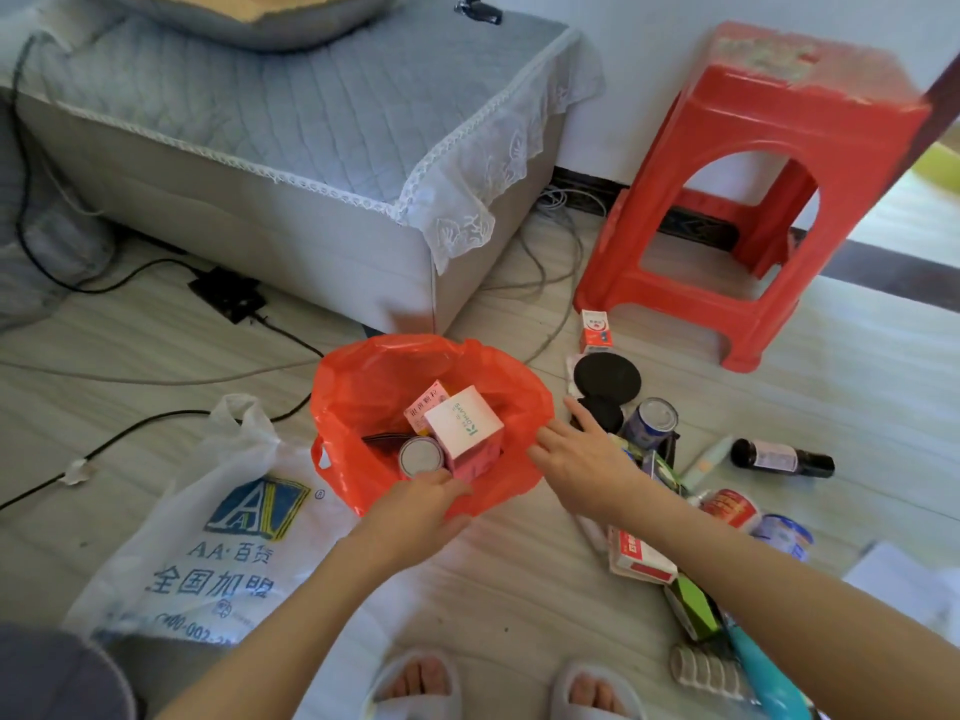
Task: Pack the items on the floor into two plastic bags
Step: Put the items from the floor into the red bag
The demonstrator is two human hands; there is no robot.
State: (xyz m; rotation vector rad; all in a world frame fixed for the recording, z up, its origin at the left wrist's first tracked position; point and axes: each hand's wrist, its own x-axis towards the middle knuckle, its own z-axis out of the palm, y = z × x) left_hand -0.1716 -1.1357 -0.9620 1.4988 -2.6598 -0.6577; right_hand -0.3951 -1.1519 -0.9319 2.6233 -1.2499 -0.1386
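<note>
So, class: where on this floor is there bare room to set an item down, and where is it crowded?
Bare floor lies between the red bag, the slippers and the white bag, and right of the red stool. It is crowded beside the right hand, around the tin and dark bottle.

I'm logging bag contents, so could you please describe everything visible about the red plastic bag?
The red plastic bag is thin, glossy and crumpled, sitting open-mouthed on the floor before the sofa, a handle loop showing at its left side. Inside lie a white-and-pink box, a pink box, a round tin and a dark item. The left hand grips its near rim; the right hand, fingers straight, is at its right edge.
</note>
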